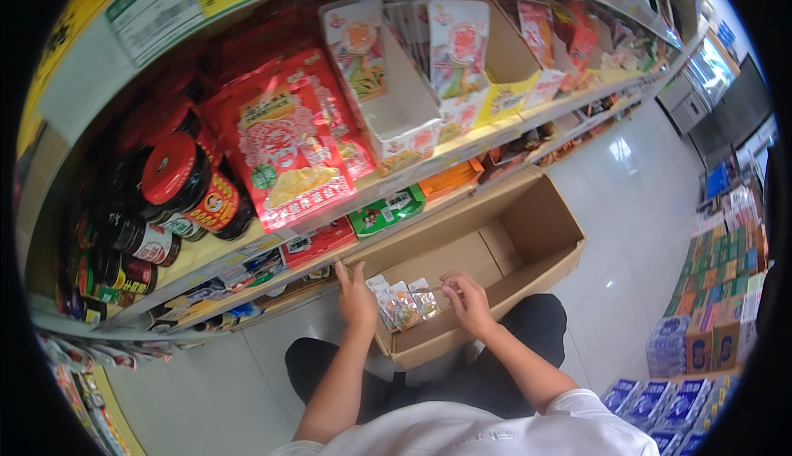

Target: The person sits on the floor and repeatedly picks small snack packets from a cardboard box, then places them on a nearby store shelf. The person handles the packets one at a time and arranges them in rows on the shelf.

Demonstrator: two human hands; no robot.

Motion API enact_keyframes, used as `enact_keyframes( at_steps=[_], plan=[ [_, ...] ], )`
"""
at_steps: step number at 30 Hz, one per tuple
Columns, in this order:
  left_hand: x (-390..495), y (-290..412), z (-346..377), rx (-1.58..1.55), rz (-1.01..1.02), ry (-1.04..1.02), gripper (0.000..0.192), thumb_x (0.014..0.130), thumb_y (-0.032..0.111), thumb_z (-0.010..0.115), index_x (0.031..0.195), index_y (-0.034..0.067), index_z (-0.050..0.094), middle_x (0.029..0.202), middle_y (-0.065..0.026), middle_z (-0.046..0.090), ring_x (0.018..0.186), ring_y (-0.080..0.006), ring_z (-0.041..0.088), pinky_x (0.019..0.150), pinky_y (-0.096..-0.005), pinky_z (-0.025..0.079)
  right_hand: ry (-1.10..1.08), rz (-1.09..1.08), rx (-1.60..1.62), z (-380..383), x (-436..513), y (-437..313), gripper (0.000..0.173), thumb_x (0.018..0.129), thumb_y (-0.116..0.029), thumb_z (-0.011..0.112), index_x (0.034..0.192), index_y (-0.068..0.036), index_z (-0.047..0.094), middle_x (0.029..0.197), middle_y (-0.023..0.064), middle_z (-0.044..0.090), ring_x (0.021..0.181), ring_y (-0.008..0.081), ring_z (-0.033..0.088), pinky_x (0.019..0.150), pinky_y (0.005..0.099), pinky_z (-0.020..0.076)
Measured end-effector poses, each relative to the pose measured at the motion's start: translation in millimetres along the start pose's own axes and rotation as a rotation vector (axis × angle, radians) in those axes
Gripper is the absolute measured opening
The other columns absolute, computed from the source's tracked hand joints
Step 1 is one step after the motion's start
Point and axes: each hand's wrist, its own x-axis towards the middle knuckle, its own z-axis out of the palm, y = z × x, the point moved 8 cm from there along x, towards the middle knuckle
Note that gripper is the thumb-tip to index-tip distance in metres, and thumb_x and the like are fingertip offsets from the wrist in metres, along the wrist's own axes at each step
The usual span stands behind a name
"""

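Note:
A long cardboard box [433, 347] stands on the floor in front of my knees, its top uncovered. Several small white snack packets [405, 315] lie overlapping at its left end. Over the box, my right hand [465, 301] pinches what looks like the edge of one thin packet between thumb and fingers; blur hides its exact outline. My left hand [357, 298] is at the box's left end, beside the packets, fingers apart and holding nothing I can see. Above, a shelf display carton [402, 115] has a similar white packet at its back and bare room in front.
Red pouches [291, 146] and red-lidded sauce jars [170, 168] crowd the shelf at left. A yellow display carton [507, 97] sits further right. The shelf edge [470, 140] overhangs lower goods. Stacked cartons [711, 338] and blue-wrapped packs [649, 403] stand at right on the floor side.

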Motion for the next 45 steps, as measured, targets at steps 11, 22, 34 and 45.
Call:
enact_keyframes(
  at_steps=[11, 22, 34, 45],
  plan=[
    [-5, -5, -4, -0.010, 0.007, 0.023, 0.056, 0.083, -0.007, 0.057, 0.133, 0.017, 0.064, 0.168, -0.0197, 0.030, 0.117, -0.0442, 0.066, 0.087, -0.0489, 0.058, 0.037, -0.866, 0.158, -136, 87, -282, 0.025, 0.096, 0.016, 0.055, 0.116, 0.003, 0.057, 0.107, 0.0200, 0.073, 0.096, 0.0266, 0.074, 0.077, 0.0329, 0.0617],
    [-2, -5, 1, -0.043, -0.066, -0.021, 0.045, 0.086, -0.006, 0.055, 0.120, 0.018, 0.072, 0.168, -0.0169, 0.031, 0.122, -0.0433, 0.064, 0.095, -0.0480, 0.057, 0.308, -1.008, 0.011, -110, 179, -350, 0.015, 0.100, 0.003, 0.063, 0.114, 0.002, 0.063, 0.096, 0.0154, 0.074, 0.083, 0.0238, 0.075, 0.073, 0.0332, 0.0581],
    [-3, -7, 1, -0.057, -0.056, 0.009, 0.036, 0.086, -0.006, 0.057, 0.111, 0.015, 0.073, 0.167, -0.0189, 0.030, 0.120, -0.0444, 0.065, 0.096, -0.0493, 0.057, 0.200, -0.966, -0.515, -67, 267, -361, 0.029, 0.100, -0.011, 0.063, 0.127, -0.004, 0.065, 0.087, 0.0151, 0.076, 0.076, 0.0297, 0.075, 0.071, 0.0398, 0.0583],
    [-2, 1, -5, -0.093, -0.042, 0.004, 0.033, 0.086, -0.006, 0.057, 0.107, 0.013, 0.074, 0.165, -0.0212, 0.034, 0.120, -0.0455, 0.064, 0.097, -0.0509, 0.055, 0.385, -1.047, -1.237, -42, 292, -380, 0.019, 0.092, -0.015, 0.068, 0.110, -0.015, 0.074, 0.100, 0.0115, 0.075, 0.092, 0.0332, 0.072, 0.080, 0.0474, 0.0551]
  ],
)
